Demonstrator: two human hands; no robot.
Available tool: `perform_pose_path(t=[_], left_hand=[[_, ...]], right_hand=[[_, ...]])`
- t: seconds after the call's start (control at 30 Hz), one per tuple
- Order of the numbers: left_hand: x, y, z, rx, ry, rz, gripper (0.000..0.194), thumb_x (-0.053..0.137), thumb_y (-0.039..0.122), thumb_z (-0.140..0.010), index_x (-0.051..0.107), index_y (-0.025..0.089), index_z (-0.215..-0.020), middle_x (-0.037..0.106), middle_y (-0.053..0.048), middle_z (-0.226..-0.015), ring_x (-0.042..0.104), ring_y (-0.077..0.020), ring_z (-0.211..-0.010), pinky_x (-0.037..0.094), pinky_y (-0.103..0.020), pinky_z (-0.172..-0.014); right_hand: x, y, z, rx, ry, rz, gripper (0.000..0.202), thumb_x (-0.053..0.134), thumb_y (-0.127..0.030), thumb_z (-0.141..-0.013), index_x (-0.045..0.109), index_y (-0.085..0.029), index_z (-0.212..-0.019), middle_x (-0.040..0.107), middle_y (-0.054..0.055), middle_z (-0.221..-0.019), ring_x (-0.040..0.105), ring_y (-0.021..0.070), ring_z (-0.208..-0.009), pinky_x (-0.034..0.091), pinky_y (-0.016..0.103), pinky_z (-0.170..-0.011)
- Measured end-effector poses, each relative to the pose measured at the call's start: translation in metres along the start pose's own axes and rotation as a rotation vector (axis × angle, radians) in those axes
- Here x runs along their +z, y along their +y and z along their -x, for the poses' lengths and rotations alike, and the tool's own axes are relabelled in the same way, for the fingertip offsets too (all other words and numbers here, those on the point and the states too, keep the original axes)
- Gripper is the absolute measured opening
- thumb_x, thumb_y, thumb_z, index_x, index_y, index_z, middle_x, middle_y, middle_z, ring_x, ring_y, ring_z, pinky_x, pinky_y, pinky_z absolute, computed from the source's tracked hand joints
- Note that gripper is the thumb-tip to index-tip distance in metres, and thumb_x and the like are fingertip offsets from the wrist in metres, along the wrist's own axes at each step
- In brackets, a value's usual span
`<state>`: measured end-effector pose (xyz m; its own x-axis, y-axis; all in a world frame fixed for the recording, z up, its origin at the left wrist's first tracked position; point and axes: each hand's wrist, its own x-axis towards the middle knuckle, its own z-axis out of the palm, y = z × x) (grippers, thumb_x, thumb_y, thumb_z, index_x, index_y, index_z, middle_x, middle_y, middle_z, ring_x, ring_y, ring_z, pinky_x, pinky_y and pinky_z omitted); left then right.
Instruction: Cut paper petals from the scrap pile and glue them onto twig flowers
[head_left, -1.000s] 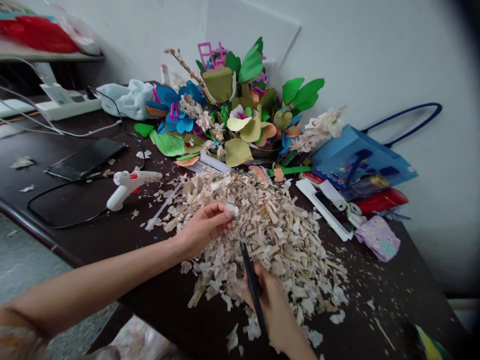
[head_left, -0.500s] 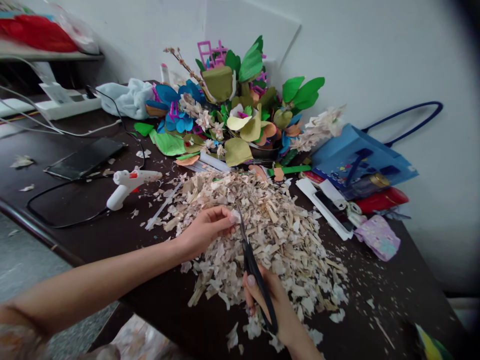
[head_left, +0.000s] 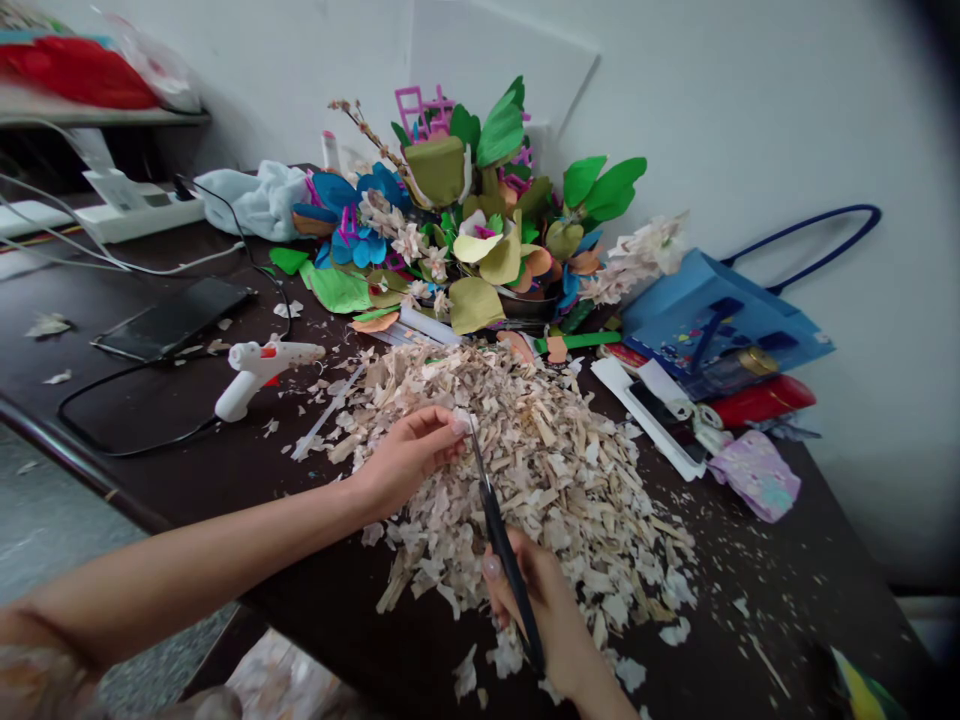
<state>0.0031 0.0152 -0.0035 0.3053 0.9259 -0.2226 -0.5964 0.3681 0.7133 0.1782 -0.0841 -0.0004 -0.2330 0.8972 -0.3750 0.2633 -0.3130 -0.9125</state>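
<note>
Over a heap of pale dried flakes, my left hand pinches a small whitish piece between thumb and fingers. My right hand is closed around the handles of black scissors. The scissor blades point up and to the left, their tips beside the pinched piece, and look nearly closed. Whether they touch the piece is too small to tell.
Colourful paper flowers stand behind the heap. On the left lie a white glue gun with its cord, a black phone-like slab and a power strip. At right are a blue bag and a white tray.
My left hand has shifted slightly left and up with the piece. The scissors have tilted a little, their tips moving left and down, and their handles have come closer together.
</note>
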Motion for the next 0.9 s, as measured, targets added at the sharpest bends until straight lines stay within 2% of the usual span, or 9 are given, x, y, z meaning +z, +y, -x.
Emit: perform_pose_path(t=[0.23, 0.53, 0.9], left_hand=[[-0.001, -0.003, 0.001, -0.027, -0.045, -0.058, 0.021, 0.075, 0.026, -0.074, 0.058, 0.013, -0.074, 0.059, 0.0, -0.067, 0.055, -0.008, -0.063, 0.043, -0.02, -0.062], [0.003, -0.004, 0.004, -0.06, -0.073, -0.085, 0.023, 0.075, 0.027, -0.073, 0.057, 0.012, -0.074, 0.062, -0.001, -0.069, 0.057, -0.0094, -0.065, 0.044, -0.021, -0.063], [-0.005, -0.009, 0.0, -0.014, -0.07, -0.005, 0.019, 0.073, 0.025, -0.076, 0.059, 0.013, -0.078, 0.062, -0.002, -0.072, 0.058, -0.009, -0.068, 0.046, -0.018, -0.064]], right_hand=[[0.001, 0.005, -0.001, 0.069, -0.015, -0.083, 0.043, 0.053, -0.061, -0.08, 0.044, -0.02, -0.072, 0.04, -0.008, -0.05, 0.039, 0.008, -0.042, 0.036, 0.021, -0.043], [0.0, 0.01, -0.004, 0.064, -0.022, -0.116, 0.043, 0.052, -0.061, -0.08, 0.046, -0.019, -0.075, 0.044, -0.007, -0.05, 0.041, 0.0085, -0.041, 0.036, 0.021, -0.042], [0.002, 0.009, -0.003, 0.042, -0.004, -0.054, 0.039, 0.052, -0.057, -0.082, 0.046, -0.019, -0.074, 0.042, -0.007, -0.052, 0.041, 0.0081, -0.044, 0.037, 0.021, -0.044]])
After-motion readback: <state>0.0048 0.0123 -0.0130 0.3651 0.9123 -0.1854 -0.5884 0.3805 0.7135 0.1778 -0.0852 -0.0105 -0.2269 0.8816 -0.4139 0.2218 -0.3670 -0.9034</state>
